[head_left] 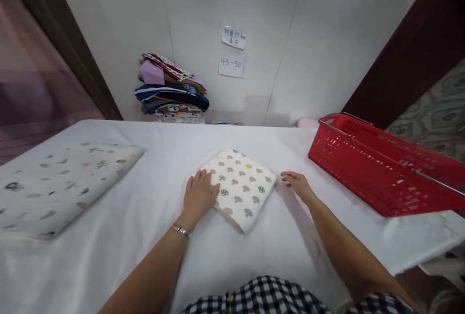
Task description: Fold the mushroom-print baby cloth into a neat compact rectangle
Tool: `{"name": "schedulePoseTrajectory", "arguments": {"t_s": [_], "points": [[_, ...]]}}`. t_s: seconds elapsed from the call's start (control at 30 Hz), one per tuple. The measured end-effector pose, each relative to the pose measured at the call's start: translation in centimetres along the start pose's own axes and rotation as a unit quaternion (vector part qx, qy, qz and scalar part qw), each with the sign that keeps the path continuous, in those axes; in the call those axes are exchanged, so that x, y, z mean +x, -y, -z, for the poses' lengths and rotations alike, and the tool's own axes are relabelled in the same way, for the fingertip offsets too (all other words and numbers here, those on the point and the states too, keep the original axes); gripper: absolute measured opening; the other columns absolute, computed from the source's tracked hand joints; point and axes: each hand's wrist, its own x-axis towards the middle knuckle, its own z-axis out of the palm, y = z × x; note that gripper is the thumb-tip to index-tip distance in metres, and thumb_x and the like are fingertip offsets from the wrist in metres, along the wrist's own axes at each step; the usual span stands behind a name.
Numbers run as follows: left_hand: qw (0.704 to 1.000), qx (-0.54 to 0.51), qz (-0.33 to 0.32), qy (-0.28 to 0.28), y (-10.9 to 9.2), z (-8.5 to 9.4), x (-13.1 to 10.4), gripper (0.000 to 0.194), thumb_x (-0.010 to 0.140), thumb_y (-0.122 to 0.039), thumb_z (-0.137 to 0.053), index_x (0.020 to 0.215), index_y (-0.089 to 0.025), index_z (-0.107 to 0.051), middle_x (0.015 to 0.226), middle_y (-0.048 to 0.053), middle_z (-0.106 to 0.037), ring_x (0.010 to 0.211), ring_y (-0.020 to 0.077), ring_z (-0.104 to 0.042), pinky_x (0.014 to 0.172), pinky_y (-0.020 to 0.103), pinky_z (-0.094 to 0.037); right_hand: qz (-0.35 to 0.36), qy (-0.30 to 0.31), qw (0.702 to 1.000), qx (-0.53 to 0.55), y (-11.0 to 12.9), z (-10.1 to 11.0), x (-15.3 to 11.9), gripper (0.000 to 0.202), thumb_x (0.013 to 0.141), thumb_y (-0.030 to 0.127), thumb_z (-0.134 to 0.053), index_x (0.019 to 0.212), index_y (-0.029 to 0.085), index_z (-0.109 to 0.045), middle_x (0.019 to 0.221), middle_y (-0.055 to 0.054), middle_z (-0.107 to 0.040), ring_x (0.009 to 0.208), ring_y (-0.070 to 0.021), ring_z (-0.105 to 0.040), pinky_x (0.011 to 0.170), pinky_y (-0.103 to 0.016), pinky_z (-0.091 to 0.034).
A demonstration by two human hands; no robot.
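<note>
A folded white cloth with grey, green and yellow mushroom prints [241, 185] lies turned at an angle on the white-covered table [152, 183]. My left hand [199, 195] rests flat on its left corner, fingers extended, with a silver bracelet at the wrist. Just off the cloth's right corner, my right hand [297, 184] hovers with nothing in it, its fingers apart from the cloth. Another folded white cloth with grey and greenish prints [65, 183] lies at the left of the table.
A red plastic basket [378, 168] stands on the right side. Behind the table's far edge, a stack of folded fabrics [172, 93] sits against the wall, left of two paper notes [232, 64]. A clear plastic sheet or bag [421, 236] lies at the right edge.
</note>
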Motion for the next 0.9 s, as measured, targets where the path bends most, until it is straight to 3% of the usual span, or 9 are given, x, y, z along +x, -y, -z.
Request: {"name": "schedulePoseTrajectory", "arguments": {"t_s": [0.17, 0.43, 0.67, 0.8, 0.9], "points": [[1.0, 0.0, -0.002, 0.003, 0.1, 0.1, 0.0, 0.051, 0.088, -0.041, -0.035, 0.125, -0.01, -0.051, 0.136, 0.016, -0.045, 0.13, 0.0285, -0.034, 0.107, 0.048, -0.025, -0.073, 0.02, 0.995, 0.07, 0.2, -0.5, -1.2, 0.025, 0.071, 0.035, -0.061, 0.089, 0.018, -0.065, 0.087, -0.005, -0.068, 0.059, -0.0117, -0.061, 0.045, -0.02, -0.042], [1.0, 0.01, -0.003, 0.0, 0.0, 0.1, 0.0, 0.05, 0.088, -0.042, -0.035, 0.125, -0.012, -0.051, 0.136, 0.015, -0.046, 0.13, 0.0273, -0.034, 0.107, 0.046, -0.026, -0.058, 0.093, 0.99, 0.093, 1.0, -3.1, 0.1, 0.033, 0.072, 0.039, -0.063, 0.098, 0.019, -0.065, 0.066, 0.0, -0.064, 0.052, -0.0101, -0.056, 0.041, -0.018, -0.039], [1.0, -0.004, 0.012, 0.019, 0.0, 0.2, 0.0, 0.051, 0.088, -0.042, -0.036, 0.127, -0.012, -0.05, 0.138, 0.014, -0.044, 0.132, 0.0264, -0.033, 0.109, 0.044, -0.024, -0.061, 0.028, 0.994, 0.084, 0.3, -4.6, 0.6, 0.027, 0.065, 0.04, -0.067, 0.072, 0.014, -0.06, 0.05, 0.002, -0.055, 0.042, -0.0093, -0.049, 0.04, -0.021, -0.039], [1.0, -0.008, 0.012, 0.021, -0.1, 0.1, -0.1, 0.051, 0.088, -0.042, -0.036, 0.128, -0.013, -0.049, 0.139, 0.013, -0.044, 0.132, 0.0259, -0.032, 0.109, 0.044, -0.023, -0.057, 0.018, 0.996, 0.061, 0.2, -4.3, 0.5, 0.028, 0.065, 0.04, -0.067, 0.076, 0.014, -0.061, 0.053, 0.001, -0.057, 0.046, -0.0112, -0.051, 0.044, -0.023, -0.041], [1.0, -0.011, 0.014, 0.021, -0.2, 0.0, -0.2, 0.052, 0.089, -0.043, -0.035, 0.129, -0.013, -0.048, 0.139, 0.013, -0.043, 0.133, 0.0257, -0.031, 0.11, 0.043, -0.021, -0.043, -0.002, 0.999, 0.033, 0.5, -3.9, -0.2, 0.03, 0.067, 0.037, -0.065, 0.087, 0.015, -0.064, 0.069, -0.003, -0.063, 0.053, -0.012, -0.053, 0.051, -0.025, -0.043]]}}
